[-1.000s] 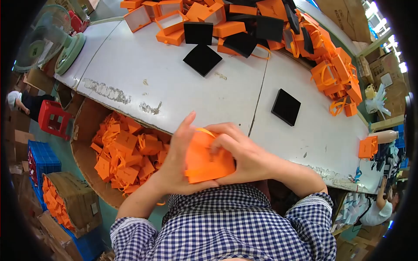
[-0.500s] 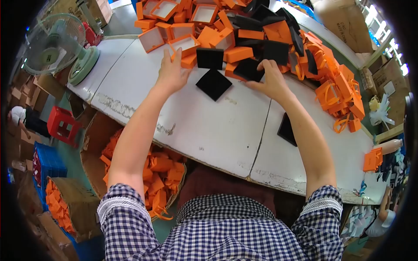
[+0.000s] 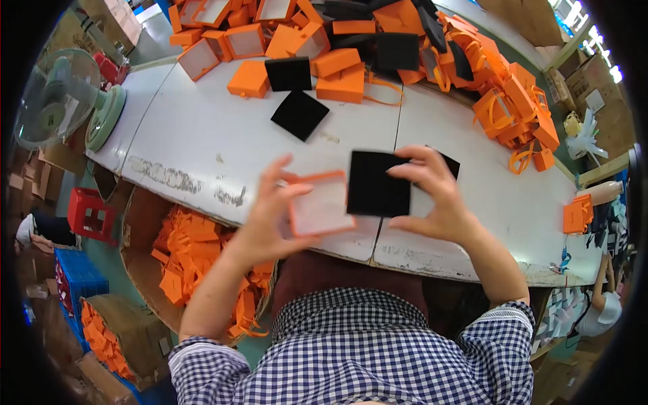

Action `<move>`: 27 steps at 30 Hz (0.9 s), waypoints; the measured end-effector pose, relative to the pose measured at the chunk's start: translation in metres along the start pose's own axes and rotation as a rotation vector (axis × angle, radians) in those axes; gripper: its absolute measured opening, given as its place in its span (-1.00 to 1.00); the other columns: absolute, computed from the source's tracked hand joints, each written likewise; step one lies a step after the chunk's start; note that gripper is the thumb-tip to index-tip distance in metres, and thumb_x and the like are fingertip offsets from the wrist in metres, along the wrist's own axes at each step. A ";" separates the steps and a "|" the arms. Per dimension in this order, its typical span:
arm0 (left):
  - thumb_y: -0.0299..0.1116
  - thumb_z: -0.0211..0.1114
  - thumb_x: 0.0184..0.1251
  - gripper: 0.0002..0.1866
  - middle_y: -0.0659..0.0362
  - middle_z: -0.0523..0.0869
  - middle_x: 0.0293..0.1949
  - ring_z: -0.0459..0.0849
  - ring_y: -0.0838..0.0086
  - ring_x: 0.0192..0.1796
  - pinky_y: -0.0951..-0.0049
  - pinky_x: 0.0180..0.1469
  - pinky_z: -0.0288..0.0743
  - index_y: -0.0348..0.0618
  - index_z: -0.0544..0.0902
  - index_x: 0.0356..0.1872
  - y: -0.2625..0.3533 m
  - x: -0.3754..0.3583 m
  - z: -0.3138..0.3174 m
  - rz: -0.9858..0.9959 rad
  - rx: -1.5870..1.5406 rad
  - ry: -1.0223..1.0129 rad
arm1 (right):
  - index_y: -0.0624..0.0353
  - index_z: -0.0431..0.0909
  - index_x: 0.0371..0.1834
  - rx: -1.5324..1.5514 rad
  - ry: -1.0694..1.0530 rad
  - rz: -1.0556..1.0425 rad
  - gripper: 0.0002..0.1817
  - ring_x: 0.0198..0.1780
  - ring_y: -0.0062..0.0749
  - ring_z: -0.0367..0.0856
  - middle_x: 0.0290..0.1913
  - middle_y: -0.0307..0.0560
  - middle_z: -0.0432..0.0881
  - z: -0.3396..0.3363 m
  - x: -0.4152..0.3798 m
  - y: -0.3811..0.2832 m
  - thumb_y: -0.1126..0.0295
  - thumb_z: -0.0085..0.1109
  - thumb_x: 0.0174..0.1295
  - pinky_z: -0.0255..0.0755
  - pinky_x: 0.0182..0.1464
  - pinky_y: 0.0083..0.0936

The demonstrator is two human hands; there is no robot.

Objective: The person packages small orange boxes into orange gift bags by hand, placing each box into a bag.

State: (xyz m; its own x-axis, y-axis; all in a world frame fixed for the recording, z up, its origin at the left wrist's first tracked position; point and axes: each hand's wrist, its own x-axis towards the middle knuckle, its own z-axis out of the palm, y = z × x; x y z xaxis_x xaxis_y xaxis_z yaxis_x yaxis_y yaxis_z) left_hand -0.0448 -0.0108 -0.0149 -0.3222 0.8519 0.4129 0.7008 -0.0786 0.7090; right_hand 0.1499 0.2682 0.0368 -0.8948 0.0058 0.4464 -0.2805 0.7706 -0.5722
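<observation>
Orange tray [image 3: 322,206] + blk pad [image 3: 378,183] btwn hands [image 3: 267,214] [image 3: 442,201].

Open box tray [image 3: 320,229] looked like stiff card tbh, matt orange edges w/ a smooth whitish inside. Black pad [image 3: 379,183] was dead matt, soft-looking, foam or velvety cloth, cdn't tell which. Closed orange box [image 3: 341,84] = same smooth matt paper/card finish, and the ribbon [image 3: 385,103] looked like thin fabric. Tabletop [image 3: 256,155] was smooth white w/ a slight sheen, but rough n flaky in the worn patches [image 3: 165,174]. Carton [image 3: 138,223] was plain brown cardboard, matt. Stool [image 3: 91,214] = red plastic, fan base [image 3: 108,118] smooth pale green plastic prob. Checked shirt [image 3: 378,358] was matt woven cloth, w/ textured white trim [image 3: 499,314].
</observation>
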 end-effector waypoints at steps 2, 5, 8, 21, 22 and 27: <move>-0.21 0.81 -0.10 0.26 -0.20 -0.02 0.70 0.31 -0.05 0.57 -0.02 0.53 0.31 0.02 0.16 0.65 0.011 -0.009 0.037 0.012 0.028 0.017 | 0.09 0.63 0.27 0.013 -0.149 -0.044 -0.28 0.32 0.08 0.52 0.35 0.18 0.44 0.024 -0.006 -0.005 0.15 0.70 0.02 0.54 0.30 -0.11; -0.22 0.82 -0.12 0.37 -0.19 -0.07 0.71 0.33 0.00 0.56 0.02 0.51 0.36 0.05 0.03 0.71 0.013 -0.011 0.054 0.003 -0.006 0.055 | 0.09 0.55 0.39 -0.034 -0.160 -0.093 -0.25 0.45 0.19 0.43 0.47 0.25 0.38 0.049 -0.023 -0.002 0.09 0.59 0.14 0.42 0.42 0.07; -0.24 0.83 -0.14 0.45 -0.17 -0.10 0.72 0.34 0.00 0.55 0.07 0.49 0.39 0.06 -0.07 0.74 0.012 -0.008 0.060 0.004 -0.074 0.049 | 0.16 0.46 0.48 -0.323 -0.220 -0.126 -0.22 0.64 0.23 0.19 0.62 0.26 0.25 0.069 -0.034 -0.013 0.01 0.45 0.28 0.11 0.60 0.21; -0.29 0.45 0.32 -0.55 0.05 0.46 0.53 0.31 0.04 0.61 -0.25 0.57 0.15 0.19 0.72 0.26 0.038 -0.006 0.071 0.211 0.404 -0.195 | 0.26 0.46 0.35 -0.214 0.095 0.229 -0.34 0.49 0.11 0.41 0.41 0.15 0.51 0.036 0.097 0.107 0.18 0.47 0.27 0.41 0.43 -0.10; -0.30 0.44 0.34 -0.56 0.02 0.43 0.54 0.30 0.01 0.62 -0.25 0.56 0.15 0.21 0.72 0.26 0.040 -0.006 0.072 0.183 0.405 -0.165 | 0.25 0.47 0.32 -0.320 0.125 0.142 -0.30 0.47 0.10 0.41 0.37 0.13 0.52 0.046 0.113 0.129 0.15 0.51 0.18 0.42 0.39 -0.08; -0.28 0.44 0.35 -0.52 -0.04 0.37 0.57 0.23 -0.05 0.65 -0.26 0.54 0.14 0.19 0.68 0.31 0.043 -0.011 0.069 0.115 0.424 -0.164 | 0.23 0.48 0.08 -0.419 -0.134 0.387 -0.27 0.31 0.04 0.47 0.21 0.10 0.52 0.046 0.173 0.133 -0.01 0.58 -0.01 0.43 0.24 -0.16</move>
State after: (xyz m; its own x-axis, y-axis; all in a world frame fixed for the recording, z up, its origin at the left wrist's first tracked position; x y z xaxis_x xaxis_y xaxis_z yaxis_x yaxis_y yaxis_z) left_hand 0.0325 0.0126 -0.0287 -0.1462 0.9232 0.3553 0.9354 0.0121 0.3534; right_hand -0.0583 0.3425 0.0067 -0.9486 0.2777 0.1521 0.2128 0.9150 -0.3429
